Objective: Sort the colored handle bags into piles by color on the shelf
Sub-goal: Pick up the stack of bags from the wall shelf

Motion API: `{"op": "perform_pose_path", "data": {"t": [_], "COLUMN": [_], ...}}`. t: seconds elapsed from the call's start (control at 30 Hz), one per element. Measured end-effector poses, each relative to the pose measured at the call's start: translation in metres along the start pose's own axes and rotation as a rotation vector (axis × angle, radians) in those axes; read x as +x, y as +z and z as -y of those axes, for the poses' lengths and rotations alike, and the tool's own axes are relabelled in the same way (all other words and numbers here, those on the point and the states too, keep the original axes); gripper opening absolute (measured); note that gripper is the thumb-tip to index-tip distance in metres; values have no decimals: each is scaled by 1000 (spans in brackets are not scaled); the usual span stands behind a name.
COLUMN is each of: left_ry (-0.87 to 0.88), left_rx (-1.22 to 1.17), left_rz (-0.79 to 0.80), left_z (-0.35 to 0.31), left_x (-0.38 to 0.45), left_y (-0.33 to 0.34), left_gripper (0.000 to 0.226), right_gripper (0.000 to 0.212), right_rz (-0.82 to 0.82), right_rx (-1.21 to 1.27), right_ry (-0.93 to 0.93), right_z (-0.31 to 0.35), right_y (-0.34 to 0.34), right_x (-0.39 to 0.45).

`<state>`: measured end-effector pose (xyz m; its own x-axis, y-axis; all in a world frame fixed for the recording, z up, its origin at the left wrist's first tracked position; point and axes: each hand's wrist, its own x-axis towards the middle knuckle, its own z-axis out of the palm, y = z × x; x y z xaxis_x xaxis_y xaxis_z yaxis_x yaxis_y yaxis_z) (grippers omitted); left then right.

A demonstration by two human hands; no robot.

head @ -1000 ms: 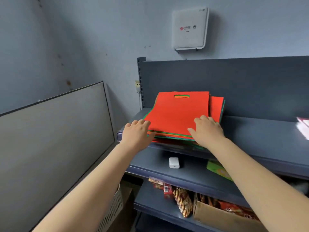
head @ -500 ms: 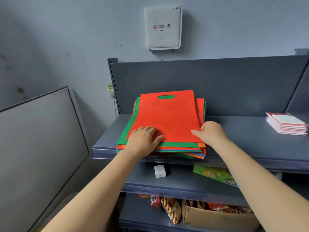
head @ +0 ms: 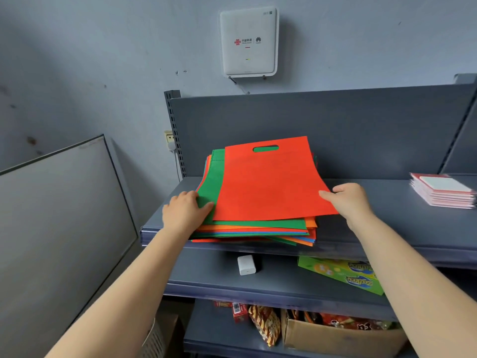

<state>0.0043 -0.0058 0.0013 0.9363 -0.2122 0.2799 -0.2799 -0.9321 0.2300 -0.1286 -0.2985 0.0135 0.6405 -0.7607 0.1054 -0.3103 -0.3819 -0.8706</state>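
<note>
A mixed stack of flat handle bags (head: 254,229) in red, green, orange and blue lies on the left part of the grey top shelf (head: 402,228). The top red bag (head: 271,182) is shifted right and its right edge is raised off the stack. My right hand (head: 347,200) pinches that bag's lower right edge. A green bag (head: 210,187) shows beneath it on the left. My left hand (head: 184,211) rests on the green bag's left edge, thumb on top, holding the stack down.
A pile of red-and-white flat packets (head: 442,192) sits at the shelf's right end. The lower shelf holds a white charger (head: 246,264) and a green box (head: 346,275). A cardboard box of snacks (head: 338,332) stands below. A large grey panel (head: 59,215) leans at left.
The red top bag has slid right and lifted off the stack in my right hand, baring the green bag. My left hand moved left to the stack's edge. The camera came closer.
</note>
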Motion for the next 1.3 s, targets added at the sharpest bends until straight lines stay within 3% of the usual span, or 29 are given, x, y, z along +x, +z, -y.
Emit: {"op": "perform_pose_path", "data": {"t": [0.07, 0.13, 0.3, 0.5, 0.6, 0.77, 0.9, 0.93, 0.97, 1.13, 1.3], "left_ry": [-114, -168, -241, -313, -313, -171, -124, -140, -137, -228, -298], "left_rx": [-84, -183, -414, -605, -589, -474, -483, -479, -469, -517, -507], "left_rz": [36, 50, 4, 60, 38, -162, -303, -339, -364, -576, -763], "left_z": [8, 12, 14, 7, 2, 8, 26, 32, 37, 65, 106], "left_x": [0, -3, -12, -20, -26, -47, -75, -82, -91, -144, -209], "left_y": [-4, -8, -16, -17, -20, -37, -54, -57, -62, -89, -137], "left_gripper": [53, 49, 33, 37, 35, 6, 13, 28, 14, 19, 18], "right_gripper": [23, 17, 12, 15, 21, 36, 38, 38, 38, 38, 36], "right_rz": [144, 183, 66, 14, 21, 111, 212, 236, 261, 368, 585], "right_rx": [90, 59, -171, 1, 62, 252, 465, 502, 545, 720, 838], "right_ry": [56, 29, -146, -214, -242, -196, -121, -108, -101, -68, -30], "right_z": [1, 1, -2, -14, -18, -17, -12, -11, -9, 3, 25], "right_y": [3, 5, 2, -6, -11, -15, -11, -9, -6, 15, 48], "right_x": [-4, -7, -14, -25, -30, -41, -55, -60, -66, -106, -158]}}
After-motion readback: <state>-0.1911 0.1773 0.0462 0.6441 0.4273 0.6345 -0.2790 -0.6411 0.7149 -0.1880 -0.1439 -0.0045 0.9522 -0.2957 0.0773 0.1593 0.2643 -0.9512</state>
